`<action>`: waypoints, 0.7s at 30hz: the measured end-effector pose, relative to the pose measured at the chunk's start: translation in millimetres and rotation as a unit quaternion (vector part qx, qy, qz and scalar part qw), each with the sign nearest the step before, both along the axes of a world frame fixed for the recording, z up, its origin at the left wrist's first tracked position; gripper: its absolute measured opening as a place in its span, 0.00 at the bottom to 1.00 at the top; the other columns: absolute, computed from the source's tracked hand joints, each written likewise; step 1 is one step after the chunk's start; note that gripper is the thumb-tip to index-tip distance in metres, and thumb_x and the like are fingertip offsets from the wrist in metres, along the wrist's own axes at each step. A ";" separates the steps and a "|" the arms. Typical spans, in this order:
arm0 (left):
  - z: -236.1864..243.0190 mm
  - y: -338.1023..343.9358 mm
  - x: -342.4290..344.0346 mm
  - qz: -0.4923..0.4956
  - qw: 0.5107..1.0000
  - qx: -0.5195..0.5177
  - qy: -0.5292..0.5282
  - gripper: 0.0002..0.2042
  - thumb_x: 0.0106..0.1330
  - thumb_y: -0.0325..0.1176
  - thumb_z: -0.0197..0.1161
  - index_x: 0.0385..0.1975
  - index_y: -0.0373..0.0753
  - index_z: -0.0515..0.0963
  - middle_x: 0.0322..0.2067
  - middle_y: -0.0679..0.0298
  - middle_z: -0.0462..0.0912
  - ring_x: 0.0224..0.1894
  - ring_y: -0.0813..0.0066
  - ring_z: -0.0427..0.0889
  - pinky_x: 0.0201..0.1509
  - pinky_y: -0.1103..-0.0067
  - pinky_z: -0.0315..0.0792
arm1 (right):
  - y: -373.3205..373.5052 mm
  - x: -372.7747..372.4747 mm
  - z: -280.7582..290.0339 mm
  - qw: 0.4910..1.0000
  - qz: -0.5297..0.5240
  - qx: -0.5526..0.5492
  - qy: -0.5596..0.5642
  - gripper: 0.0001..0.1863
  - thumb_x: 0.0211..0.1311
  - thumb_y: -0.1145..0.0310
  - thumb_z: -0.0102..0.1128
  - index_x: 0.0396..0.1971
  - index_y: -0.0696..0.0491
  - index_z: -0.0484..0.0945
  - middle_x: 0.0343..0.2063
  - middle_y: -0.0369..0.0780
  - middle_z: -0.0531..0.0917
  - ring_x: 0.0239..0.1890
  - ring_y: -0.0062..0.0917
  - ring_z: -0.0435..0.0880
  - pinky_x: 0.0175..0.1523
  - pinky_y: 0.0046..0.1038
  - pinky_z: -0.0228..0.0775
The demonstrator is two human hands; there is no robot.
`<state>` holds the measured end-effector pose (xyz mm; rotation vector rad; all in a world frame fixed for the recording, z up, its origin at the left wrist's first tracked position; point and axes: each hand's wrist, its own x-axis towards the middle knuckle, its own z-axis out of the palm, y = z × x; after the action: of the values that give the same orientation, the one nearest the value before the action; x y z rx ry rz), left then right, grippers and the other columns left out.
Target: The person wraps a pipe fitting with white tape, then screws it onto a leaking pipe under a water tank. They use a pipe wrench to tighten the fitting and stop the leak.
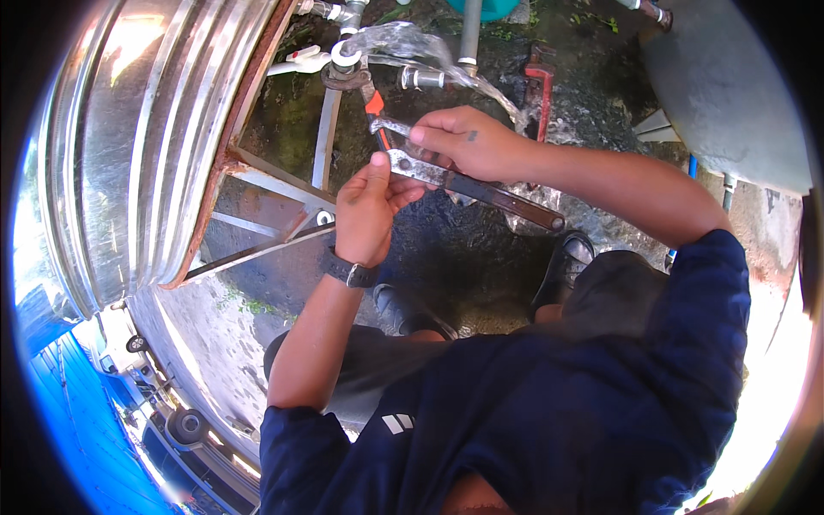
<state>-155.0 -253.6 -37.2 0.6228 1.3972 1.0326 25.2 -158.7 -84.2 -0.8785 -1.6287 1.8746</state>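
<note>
My left hand (365, 215), with a dark watch on its wrist, pinches the head of a hinged metal tool with a long dark brown handle (506, 203). My right hand (472, 146) is closed on the tool's other silver arm; its exact kind is unclear. Just beyond, an orange-and-black handled wrench (374, 103) has its head around a white pipe fitting (346, 58). Its lower handle passes behind the hinged tool. Water (408, 43) gushes rightward from the fitting.
A ribbed metal tank (146, 146) on a rusty frame (279, 193) stands at left. A red pipe wrench (542, 94) lies on wet ground beyond my right hand. A grey tank (730, 94) stands at right. My sandalled feet are below; parked vehicles show at lower left.
</note>
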 end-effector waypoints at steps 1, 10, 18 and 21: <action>-0.4 0.0 -1.6 -0.003 1.000 0.002 -0.005 0.19 0.82 0.44 0.52 0.48 0.31 0.80 0.38 0.58 0.87 0.40 0.72 0.87 0.47 0.75 0.84 | -0.2 1.6 0.4 1.000 0.003 -0.010 0.010 0.19 0.78 0.54 0.55 0.44 0.56 0.84 0.25 0.37 0.83 0.25 0.20 0.80 0.33 0.30 0.74; -12.6 -1.2 -2.4 -0.002 0.999 0.050 -0.001 0.18 0.82 0.42 0.53 0.50 0.30 0.79 0.38 0.58 0.87 0.38 0.71 0.88 0.48 0.75 0.84 | -11.6 -11.5 -0.2 0.998 -0.050 -0.026 -0.001 0.24 0.80 0.52 0.50 0.41 0.60 0.84 0.27 0.40 0.84 0.23 0.23 0.81 0.29 0.30 0.74; -22.1 -6.2 -6.2 -0.005 0.994 0.082 0.075 0.17 0.83 0.40 0.52 0.48 0.29 0.79 0.36 0.60 0.86 0.37 0.73 0.88 0.43 0.77 0.84 | -18.1 -21.7 7.3 0.989 -0.083 -0.110 -0.053 0.26 0.78 0.52 0.53 0.37 0.63 0.83 0.21 0.39 0.81 0.19 0.23 0.80 0.25 0.31 0.72; -25.0 -6.5 -6.2 -0.011 0.990 0.089 0.112 0.17 0.83 0.39 0.52 0.49 0.29 0.79 0.36 0.60 0.86 0.36 0.74 0.87 0.43 0.77 0.84 | -12.5 -26.5 6.9 0.989 -0.075 -0.118 -0.057 0.26 0.77 0.51 0.55 0.37 0.63 0.83 0.19 0.38 0.79 0.19 0.23 0.81 0.24 0.30 0.72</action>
<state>-161.2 -260.0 -62.3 0.9053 1.4981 1.1040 -1.3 -171.1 -77.3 -1.1926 -1.3782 1.9669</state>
